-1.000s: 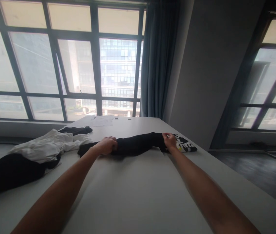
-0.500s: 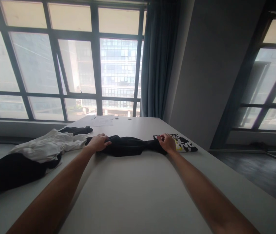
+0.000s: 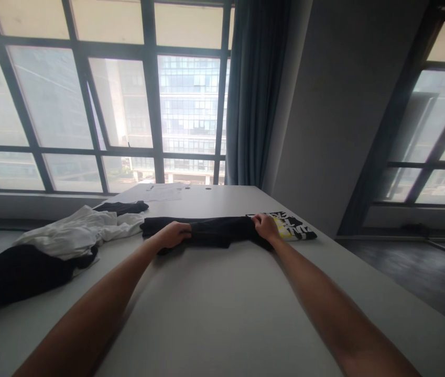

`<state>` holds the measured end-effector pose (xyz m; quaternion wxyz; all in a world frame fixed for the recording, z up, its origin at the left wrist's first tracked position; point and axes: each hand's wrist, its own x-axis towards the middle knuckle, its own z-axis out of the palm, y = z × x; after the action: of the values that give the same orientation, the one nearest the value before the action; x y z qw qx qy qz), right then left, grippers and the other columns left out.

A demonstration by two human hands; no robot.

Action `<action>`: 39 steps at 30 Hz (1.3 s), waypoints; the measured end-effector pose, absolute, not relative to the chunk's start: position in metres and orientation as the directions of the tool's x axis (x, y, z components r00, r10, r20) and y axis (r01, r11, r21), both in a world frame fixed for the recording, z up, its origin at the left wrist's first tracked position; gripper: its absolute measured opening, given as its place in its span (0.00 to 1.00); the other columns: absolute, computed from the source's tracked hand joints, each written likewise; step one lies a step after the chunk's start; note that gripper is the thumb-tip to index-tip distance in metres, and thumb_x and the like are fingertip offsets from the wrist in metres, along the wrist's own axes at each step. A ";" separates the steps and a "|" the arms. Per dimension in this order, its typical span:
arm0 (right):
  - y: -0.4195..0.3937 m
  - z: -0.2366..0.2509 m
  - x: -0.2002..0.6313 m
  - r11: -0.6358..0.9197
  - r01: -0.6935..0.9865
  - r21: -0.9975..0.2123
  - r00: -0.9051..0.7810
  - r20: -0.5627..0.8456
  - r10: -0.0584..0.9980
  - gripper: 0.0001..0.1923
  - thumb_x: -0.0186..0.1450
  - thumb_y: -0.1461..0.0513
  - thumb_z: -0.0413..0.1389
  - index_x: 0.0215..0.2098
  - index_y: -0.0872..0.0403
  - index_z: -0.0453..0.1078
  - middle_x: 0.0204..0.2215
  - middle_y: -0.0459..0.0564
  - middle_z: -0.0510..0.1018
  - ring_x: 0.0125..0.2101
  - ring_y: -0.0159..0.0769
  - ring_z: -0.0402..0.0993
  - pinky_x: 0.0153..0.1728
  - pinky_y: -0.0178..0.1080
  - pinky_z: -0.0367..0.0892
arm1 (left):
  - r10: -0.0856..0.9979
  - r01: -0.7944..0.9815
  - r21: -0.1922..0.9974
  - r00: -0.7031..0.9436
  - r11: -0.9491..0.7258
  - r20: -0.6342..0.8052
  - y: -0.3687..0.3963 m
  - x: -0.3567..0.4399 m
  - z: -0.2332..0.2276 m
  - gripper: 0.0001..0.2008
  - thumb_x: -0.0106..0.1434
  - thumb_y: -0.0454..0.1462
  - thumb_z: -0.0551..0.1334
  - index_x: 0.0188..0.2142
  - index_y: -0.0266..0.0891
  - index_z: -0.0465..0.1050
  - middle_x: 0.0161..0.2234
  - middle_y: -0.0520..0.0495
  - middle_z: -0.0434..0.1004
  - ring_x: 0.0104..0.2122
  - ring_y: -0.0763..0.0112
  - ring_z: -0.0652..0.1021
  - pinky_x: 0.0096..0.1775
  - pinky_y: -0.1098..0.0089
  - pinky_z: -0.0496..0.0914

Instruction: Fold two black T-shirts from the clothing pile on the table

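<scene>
Running from the person toward twelve o'clock, the white table (image 3: 222, 309) lies nearest. At ten o'clock there is a black garment (image 3: 21, 275), loosely heaped, and a white garment (image 3: 76, 230) lies next to it on its farther side, touching it.

Across twelve o'clock, under both hands, is the black cloth (image 3: 222, 228), arranged as a long, low band from side to side, with an uneven near edge. The left hand (image 3: 175, 234), at eleven o'clock, has its fingers curled closely on this edge, and it seems to hold the fabric there. The right hand (image 3: 265, 228), at one o'clock, pinches the right part of the cloth between thumb and fingers. Just beyond the right hand, also toward one o'clock, is a printed cloth (image 3: 301, 233), black and white with some yellow, lying flat; I cannot tell if it touches the black cloth.

In my judgement, the step in hand is straightening and folding the black cloth, with the fold not yet neat. The next move would call for an even pull by both hands, so that the near edge comes straight and does not twist.

Farther, at eleven o'clock, is a small dark cloth (image 3: 123, 208), and behind it are papers (image 3: 163, 193). At twelve o'clock, past the table, a curtain (image 3: 251, 104) hangs beside the window (image 3: 191, 104).
</scene>
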<state>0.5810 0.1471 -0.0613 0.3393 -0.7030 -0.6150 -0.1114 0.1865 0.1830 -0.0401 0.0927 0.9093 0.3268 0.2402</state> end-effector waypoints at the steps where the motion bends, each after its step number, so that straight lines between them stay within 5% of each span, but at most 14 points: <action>1: 0.147 -0.060 0.584 -0.032 0.934 -0.355 0.256 0.605 0.754 0.12 0.69 0.59 0.51 0.37 0.54 0.75 0.38 0.54 0.81 0.39 0.40 0.75 0.40 0.36 0.62 | 0.649 0.533 0.371 0.630 -0.761 0.427 0.185 0.183 -0.036 0.16 0.63 0.48 0.58 0.37 0.39 0.77 0.34 0.47 0.79 0.36 0.63 0.76 0.39 0.68 0.70; 5: 0.145 -0.058 0.592 -0.094 0.923 -0.374 0.332 0.647 0.686 0.13 0.70 0.58 0.48 0.38 0.54 0.73 0.39 0.55 0.80 0.38 0.41 0.74 0.38 0.37 0.61 | 0.785 0.626 0.502 0.326 -0.597 0.528 0.194 0.168 -0.028 0.24 0.67 0.50 0.47 0.31 0.37 0.73 0.28 0.47 0.77 0.31 0.63 0.75 0.37 0.66 0.69; 9: 0.141 -0.061 0.589 -0.137 0.942 -0.307 0.303 0.603 0.738 0.12 0.68 0.58 0.50 0.36 0.54 0.74 0.39 0.55 0.79 0.38 0.41 0.73 0.37 0.37 0.60 | 0.886 0.865 0.349 0.202 -0.361 0.417 0.196 0.156 -0.028 0.14 0.64 0.44 0.55 0.37 0.38 0.74 0.34 0.43 0.79 0.37 0.59 0.77 0.42 0.63 0.69; 11: 0.140 -0.061 0.584 -0.131 0.959 -0.250 0.260 0.602 0.755 0.10 0.67 0.59 0.52 0.35 0.55 0.74 0.39 0.56 0.79 0.39 0.40 0.73 0.39 0.37 0.61 | 0.866 0.887 0.258 0.249 -0.384 0.433 0.193 0.156 -0.027 0.12 0.62 0.41 0.58 0.42 0.38 0.74 0.41 0.41 0.79 0.42 0.58 0.77 0.46 0.61 0.69; 14: 0.139 -0.055 0.570 -0.060 0.975 -0.213 0.179 0.600 0.779 0.09 0.65 0.59 0.54 0.34 0.56 0.75 0.39 0.56 0.79 0.40 0.40 0.73 0.42 0.37 0.61 | 0.800 0.744 0.324 0.459 -0.584 0.386 0.185 0.163 -0.020 0.16 0.63 0.43 0.58 0.48 0.41 0.74 0.46 0.43 0.77 0.44 0.61 0.76 0.48 0.63 0.69; 17: 0.137 -0.046 0.552 0.108 0.928 -0.357 0.074 0.460 0.885 0.14 0.64 0.55 0.55 0.34 0.56 0.77 0.33 0.53 0.80 0.34 0.37 0.74 0.37 0.36 0.64 | 0.692 0.598 0.423 0.715 -0.681 0.101 0.175 0.174 -0.015 0.25 0.53 0.48 0.67 0.50 0.44 0.75 0.46 0.47 0.78 0.47 0.59 0.76 0.49 0.64 0.69; 21: 0.133 -0.040 0.529 0.293 0.801 -0.522 -0.236 0.174 0.956 0.20 0.58 0.48 0.61 0.38 0.55 0.79 0.29 0.50 0.81 0.29 0.35 0.74 0.32 0.34 0.66 | 0.663 0.642 0.305 0.747 -0.703 -0.044 0.170 0.182 -0.019 0.25 0.44 0.43 0.73 0.45 0.48 0.78 0.45 0.49 0.77 0.49 0.54 0.75 0.55 0.59 0.64; 27: 0.123 -0.040 0.508 0.296 0.907 -0.299 -0.264 0.145 0.954 0.19 0.54 0.48 0.65 0.39 0.50 0.79 0.31 0.50 0.82 0.31 0.38 0.76 0.34 0.35 0.68 | 0.714 0.710 0.090 0.684 -0.698 0.148 0.180 0.169 -0.023 0.16 0.51 0.32 0.65 0.40 0.46 0.78 0.45 0.48 0.76 0.48 0.57 0.74 0.51 0.61 0.66; 33: 0.123 -0.034 0.506 -0.098 0.991 0.090 0.059 0.360 0.931 0.10 0.56 0.62 0.62 0.36 0.59 0.79 0.36 0.66 0.81 0.40 0.52 0.79 0.45 0.48 0.67 | 0.739 0.856 -0.045 0.469 -0.514 0.483 0.173 0.163 -0.013 0.14 0.56 0.30 0.58 0.39 0.43 0.76 0.50 0.43 0.71 0.51 0.54 0.71 0.50 0.57 0.67; 36: 0.121 -0.027 0.500 -0.201 0.975 0.093 0.151 0.385 0.910 0.09 0.53 0.64 0.64 0.33 0.58 0.80 0.35 0.66 0.81 0.39 0.53 0.79 0.41 0.47 0.69 | 0.762 0.886 -0.003 0.401 -0.464 0.509 0.166 0.172 -0.009 0.15 0.56 0.30 0.57 0.40 0.44 0.76 0.47 0.44 0.72 0.47 0.57 0.74 0.45 0.63 0.69; 39: 0.113 -0.021 0.482 0.022 0.998 -0.062 -0.019 0.052 0.998 0.08 0.46 0.60 0.68 0.25 0.53 0.78 0.26 0.55 0.81 0.32 0.45 0.79 0.33 0.40 0.71 | 0.825 0.924 0.117 0.260 -0.363 0.502 0.164 0.179 -0.006 0.15 0.55 0.30 0.57 0.39 0.44 0.76 0.40 0.46 0.76 0.40 0.61 0.77 0.39 0.66 0.70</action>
<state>0.4816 0.1135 -0.0207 0.0403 -0.6991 -0.7138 0.0041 0.1790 0.1636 -0.0060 -0.1006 0.7874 0.5554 0.2480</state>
